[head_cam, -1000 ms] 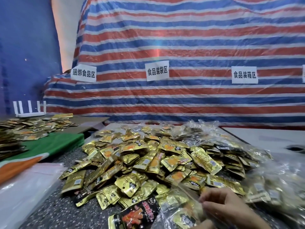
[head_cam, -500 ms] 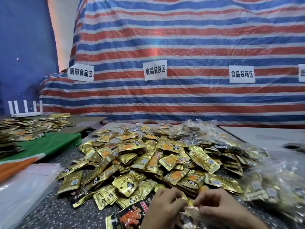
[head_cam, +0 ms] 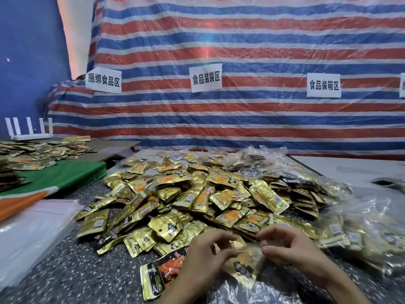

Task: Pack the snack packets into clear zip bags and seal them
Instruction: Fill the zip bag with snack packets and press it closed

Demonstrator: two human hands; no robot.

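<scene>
A big heap of gold snack packets (head_cam: pixel 197 194) covers the speckled table (head_cam: pixel 65 270). At the bottom centre, both my hands hold a clear zip bag (head_cam: pixel 247 264) with gold packets inside it. My left hand (head_cam: pixel 206 257) pinches the bag's top edge from the left. My right hand (head_cam: pixel 289 249) pinches the same edge from the right, fingers curled. A black-and-red snack packet (head_cam: pixel 162 275) lies just left of my left hand. The bag's lower part is out of frame.
Filled clear bags (head_cam: pixel 368 233) pile up at the right. A stack of flat clear bags (head_cam: pixel 28 233) lies at the left, beside a green and orange cloth (head_cam: pixel 61 178). More packets (head_cam: pixel 32 152) cover a side table. A striped tarp (head_cam: pixel 241 106) with paper signs hangs behind.
My left hand came into view and joined the right one at the bag's top edge. Both hands have moved apart a little along that edge.
</scene>
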